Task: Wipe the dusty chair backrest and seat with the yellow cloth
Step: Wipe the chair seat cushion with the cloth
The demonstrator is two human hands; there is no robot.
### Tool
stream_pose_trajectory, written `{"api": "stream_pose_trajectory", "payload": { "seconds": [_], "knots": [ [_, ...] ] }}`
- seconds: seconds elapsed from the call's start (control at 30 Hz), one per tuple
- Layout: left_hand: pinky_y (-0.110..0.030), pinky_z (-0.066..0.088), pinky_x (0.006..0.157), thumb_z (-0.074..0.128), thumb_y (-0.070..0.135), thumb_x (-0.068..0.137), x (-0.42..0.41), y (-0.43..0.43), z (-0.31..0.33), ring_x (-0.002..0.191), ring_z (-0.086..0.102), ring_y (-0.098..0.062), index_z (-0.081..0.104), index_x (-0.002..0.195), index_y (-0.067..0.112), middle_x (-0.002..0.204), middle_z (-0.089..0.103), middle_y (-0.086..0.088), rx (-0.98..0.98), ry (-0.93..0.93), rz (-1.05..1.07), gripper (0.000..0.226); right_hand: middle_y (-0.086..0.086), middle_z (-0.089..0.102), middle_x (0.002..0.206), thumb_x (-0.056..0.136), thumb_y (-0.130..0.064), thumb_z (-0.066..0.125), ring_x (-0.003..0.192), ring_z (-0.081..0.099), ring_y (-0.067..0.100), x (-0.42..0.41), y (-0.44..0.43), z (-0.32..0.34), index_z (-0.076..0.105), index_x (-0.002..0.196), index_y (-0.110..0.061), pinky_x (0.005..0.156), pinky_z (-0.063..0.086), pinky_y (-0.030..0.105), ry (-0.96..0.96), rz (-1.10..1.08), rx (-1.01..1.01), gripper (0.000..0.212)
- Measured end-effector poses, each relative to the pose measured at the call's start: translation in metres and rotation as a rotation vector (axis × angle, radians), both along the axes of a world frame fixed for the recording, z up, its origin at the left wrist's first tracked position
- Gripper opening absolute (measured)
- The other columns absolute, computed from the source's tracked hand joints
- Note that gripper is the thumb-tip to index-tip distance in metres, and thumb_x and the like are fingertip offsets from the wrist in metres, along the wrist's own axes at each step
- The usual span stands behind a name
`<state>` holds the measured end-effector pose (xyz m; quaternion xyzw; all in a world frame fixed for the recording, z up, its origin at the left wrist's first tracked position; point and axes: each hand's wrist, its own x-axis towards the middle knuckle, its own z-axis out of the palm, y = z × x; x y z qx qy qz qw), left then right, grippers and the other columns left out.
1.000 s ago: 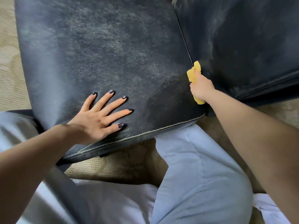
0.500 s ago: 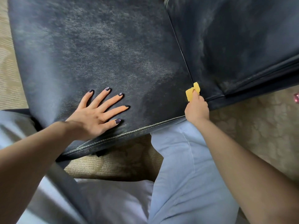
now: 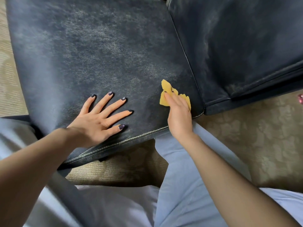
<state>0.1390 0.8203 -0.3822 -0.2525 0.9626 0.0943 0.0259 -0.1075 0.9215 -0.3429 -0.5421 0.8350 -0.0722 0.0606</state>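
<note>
Saw cloth bunched under right hand, fingers curled over it, at near-right seat corner. Left hand splayed flat on seat, gripped nothing. Judged cloth soft, light, floppy; best held mid-wad.

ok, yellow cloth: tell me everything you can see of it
Small yellow cloth, thin soft fabric by its look, crumpled, with ragged edges. The right hand grips it and covers most of it; bits stick out ahead of the hand and at its right side. It is pressed on the dusty dark chair panel near the panel's lower right corner, beside the seam.
</note>
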Motion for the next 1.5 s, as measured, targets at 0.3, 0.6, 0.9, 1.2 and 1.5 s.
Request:
{"api": "stream_pose_trajectory", "payload": {
  "seconds": [0.3, 0.6, 0.9, 1.2, 1.5],
  "knots": [
    [-0.041, -0.002, 0.110, 0.010, 0.057, 0.099, 0.001, -0.002, 0.000, 0.144, 0.001, -0.016, 0.014, 0.148, 0.044, 0.155, 0.019, 0.012, -0.038, -0.010, -0.026, 0.051, 0.011, 0.043, 0.133, 0.098, -0.007, 0.040, 0.123, 0.038, 0.028, -0.048, -0.091, 0.022, 0.036, 0.138, -0.015, 0.098, 0.037, 0.042, 0.197, 0.056, 0.214, 0.041],
    [-0.039, -0.004, 0.111, 0.011, 0.058, 0.098, 0.001, -0.001, 0.003, 0.144, 0.004, -0.021, 0.013, 0.148, 0.044, 0.158, 0.007, 0.014, -0.052, -0.021, -0.035, 0.052, 0.018, 0.040, 0.134, 0.097, -0.005, 0.045, 0.124, 0.037, 0.032, -0.090, -0.084, 0.026, 0.035, 0.139, -0.004, 0.093, 0.041, 0.038, 0.394, -0.135, 0.360, 0.043],
    [-0.038, -0.004, 0.111, 0.011, 0.057, 0.098, 0.002, -0.002, 0.002, 0.145, -0.010, -0.015, 0.013, 0.148, 0.044, 0.158, -0.001, 0.017, -0.077, -0.043, -0.048, 0.051, 0.019, 0.043, 0.131, 0.095, 0.001, 0.041, 0.116, 0.043, 0.035, -0.079, -0.036, 0.024, 0.034, 0.137, -0.003, 0.085, 0.045, 0.039, 0.335, -0.193, 0.374, 0.043],
    [-0.036, -0.008, 0.112, 0.011, 0.057, 0.098, 0.002, -0.003, 0.003, 0.144, -0.013, -0.011, 0.015, 0.148, 0.045, 0.157, -0.002, 0.019, -0.058, -0.060, -0.038, 0.051, 0.018, 0.044, 0.132, 0.095, 0.001, 0.039, 0.115, 0.044, 0.036, -0.047, 0.003, 0.029, 0.037, 0.133, -0.004, 0.084, 0.046, 0.041, 0.226, -0.310, 0.417, 0.038],
    [-0.033, -0.013, 0.112, 0.011, 0.055, 0.099, -0.003, -0.002, 0.011, 0.143, 0.011, -0.021, 0.019, 0.148, 0.043, 0.156, 0.014, 0.014, -0.043, -0.130, -0.019, 0.050, 0.026, 0.058, 0.110, 0.082, 0.010, 0.050, 0.102, 0.052, 0.046, 0.026, 0.045, 0.025, 0.049, 0.133, 0.002, 0.091, 0.045, 0.050, 0.172, -0.133, 0.234, 0.051]
  ]
}}
